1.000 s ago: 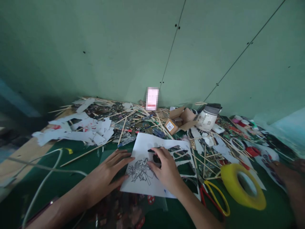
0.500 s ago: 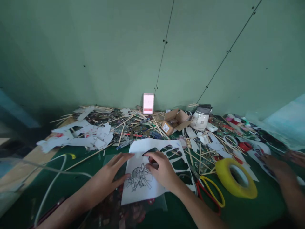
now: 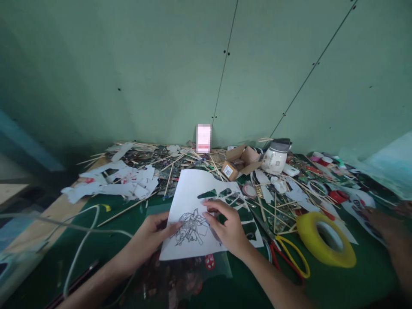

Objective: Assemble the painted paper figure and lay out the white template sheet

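Note:
A white sheet of paper (image 3: 189,184) carries a black line drawing on its lower left and has several irregular holes cut in its right part. My left hand (image 3: 154,234) grips the sheet's left edge, thumb on top and fingers partly hidden beneath. Over the middle of the paper, my right hand (image 3: 227,223) is half curled, its thumb and index fingertips a little apart beside the drawing. Nothing shows between them. Below the sheet lies clear plastic (image 3: 222,268) with red shapes. Scissors (image 3: 291,257) with red and yellow handles rest to the right of my right hand.
Yellow tape roll (image 3: 326,240) lies at right, near another person's hand (image 3: 375,221). Paper scraps (image 3: 119,184), sticks and clear pieces cover the back. An open cardboard box (image 3: 240,163) and white jar (image 3: 275,159) stand there. A white cable (image 3: 83,231) loops at left.
The sheet's near edge has risen and its far edge now reaches higher in view. My left hand has closed on the left edge. My right hand has shifted slightly right.

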